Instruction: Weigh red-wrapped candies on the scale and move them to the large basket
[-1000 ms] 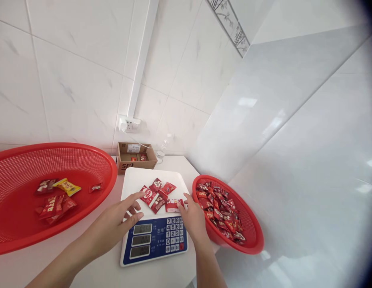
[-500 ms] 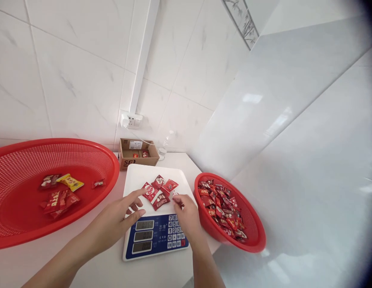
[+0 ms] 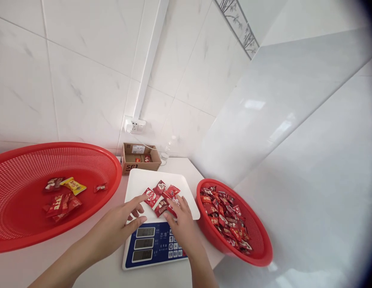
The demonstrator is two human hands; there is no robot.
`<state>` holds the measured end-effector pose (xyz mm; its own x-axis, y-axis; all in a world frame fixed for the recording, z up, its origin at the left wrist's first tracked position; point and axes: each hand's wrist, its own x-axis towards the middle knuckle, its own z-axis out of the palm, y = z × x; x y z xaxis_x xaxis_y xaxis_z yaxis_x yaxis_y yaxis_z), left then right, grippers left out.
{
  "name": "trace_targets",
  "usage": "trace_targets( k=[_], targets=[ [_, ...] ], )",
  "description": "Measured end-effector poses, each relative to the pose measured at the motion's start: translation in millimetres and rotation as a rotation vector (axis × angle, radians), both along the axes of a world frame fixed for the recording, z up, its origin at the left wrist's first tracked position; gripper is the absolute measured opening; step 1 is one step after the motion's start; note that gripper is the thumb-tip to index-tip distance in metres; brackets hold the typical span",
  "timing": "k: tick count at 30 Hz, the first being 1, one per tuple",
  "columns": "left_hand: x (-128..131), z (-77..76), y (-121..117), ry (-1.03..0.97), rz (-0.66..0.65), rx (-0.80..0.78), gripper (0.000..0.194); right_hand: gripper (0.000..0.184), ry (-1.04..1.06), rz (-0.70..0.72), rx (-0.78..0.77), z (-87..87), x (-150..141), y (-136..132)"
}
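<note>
Several red wrapped candies lie together on the white pan of a digital scale, whose blue panel has lit number displays. My left hand hovers at the left of the candies, thumb and fingers apart, index fingertip close to the nearest packet. My right hand reaches over the pan's right side with fingers spread. A red and white candy packet lies under its fingertips, partly hidden, and does not look gripped. The right hand covers part of the keypad.
At left stands a large red mesh basket with several candies, one with a yellow wrapper. Another red basket, full of candies, is at right. Behind the scale are a small cardboard box and a clear bottle against the tiled wall.
My right hand has gone from a pinch to spread fingers, leaving the packet among the candies on the pan. The left hand keeps its pose. The view has shifted slightly.
</note>
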<state>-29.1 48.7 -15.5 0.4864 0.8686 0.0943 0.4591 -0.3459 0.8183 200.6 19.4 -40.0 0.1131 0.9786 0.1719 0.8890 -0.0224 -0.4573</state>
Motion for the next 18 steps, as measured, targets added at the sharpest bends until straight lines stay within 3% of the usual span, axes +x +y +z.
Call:
trace_targets(
  k=[12,18],
  targets=[
    [0,-1.3,0,-0.025,0.0,-0.021,0.048,0.05,-0.112,0.103,-0.17,8.7,-14,33],
    [-2,1.5,-1,-0.043,-0.002,-0.025,0.049,0.052,-0.104,0.106,-0.181,15.3,-23,34]
  ],
)
